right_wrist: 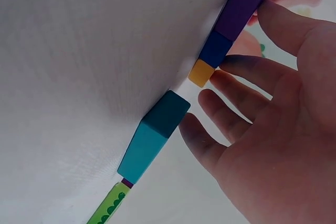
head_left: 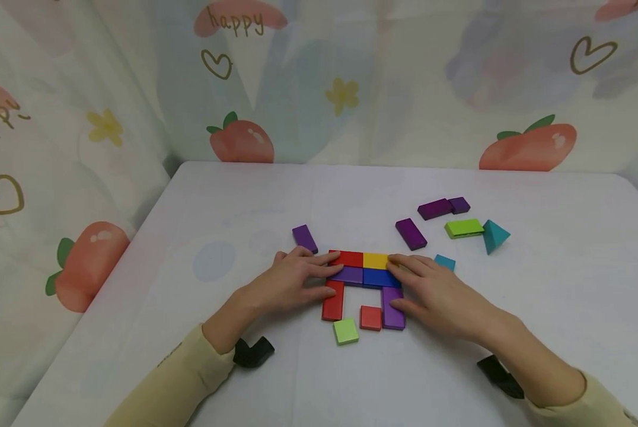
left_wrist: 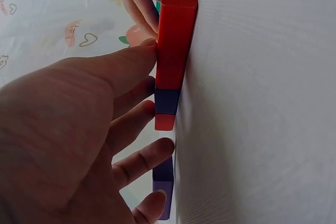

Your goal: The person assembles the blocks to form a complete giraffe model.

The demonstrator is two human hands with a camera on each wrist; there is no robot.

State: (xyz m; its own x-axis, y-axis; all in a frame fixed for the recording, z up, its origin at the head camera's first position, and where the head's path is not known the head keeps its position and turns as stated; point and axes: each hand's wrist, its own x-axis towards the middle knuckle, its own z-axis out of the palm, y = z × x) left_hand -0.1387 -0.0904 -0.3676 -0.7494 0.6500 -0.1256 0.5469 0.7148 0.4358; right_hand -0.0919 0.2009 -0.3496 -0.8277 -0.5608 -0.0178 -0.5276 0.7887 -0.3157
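Flat on the table, a red block [head_left: 351, 259] and a yellow block [head_left: 375, 261] form a row above a purple block [head_left: 353, 276] and a blue block [head_left: 379, 278]. Below them stand an upright red block [head_left: 332, 307] at left and a purple block [head_left: 393, 315] at right, like two legs. My left hand [head_left: 289, 279] rests its spread fingertips on the left-side blocks. On the other side, my right hand [head_left: 439, 296] touches the yellow and blue blocks with straight fingers, its thumb on the purple leg. A red square [head_left: 370, 318] lies against that leg's inner side; a green square [head_left: 345, 331] touches the red leg's lower end.
A purple block [head_left: 305, 238] lies beyond my left fingers. Behind my right hand are more purple blocks [head_left: 411, 234], a lime-green block [head_left: 463, 228], a teal triangular block [head_left: 495, 236] and a partly hidden blue-green block [head_left: 445, 262]. Patterned cloth hangs behind the table [head_left: 244, 196].
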